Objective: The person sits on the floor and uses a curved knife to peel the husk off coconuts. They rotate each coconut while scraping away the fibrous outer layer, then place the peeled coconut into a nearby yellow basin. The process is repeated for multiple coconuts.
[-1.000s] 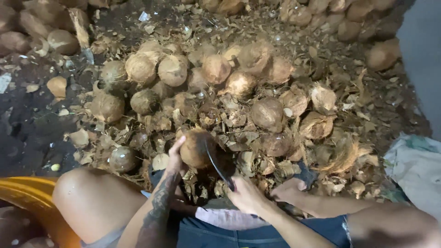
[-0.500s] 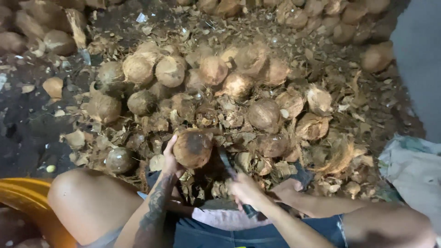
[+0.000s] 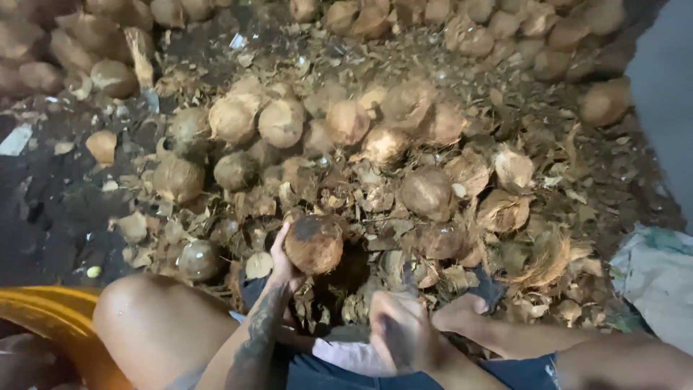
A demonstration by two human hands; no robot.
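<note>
Now the right hand [image 3: 397, 332] has dropped lower.

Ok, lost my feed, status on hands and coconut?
Left hand holds coconut up. Right hand blurred, grips a handle, blade unseen. Husk scraps all around, nothing between.

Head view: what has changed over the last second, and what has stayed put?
The right hand pulled its dark blade down and back from the coconut toward the lap; it is now blurred and the blade hardly shows. The left hand kept the coconut gripped in about the same spot, dark patch uppermost. The husk pile and the yellow tub did not move.
</note>
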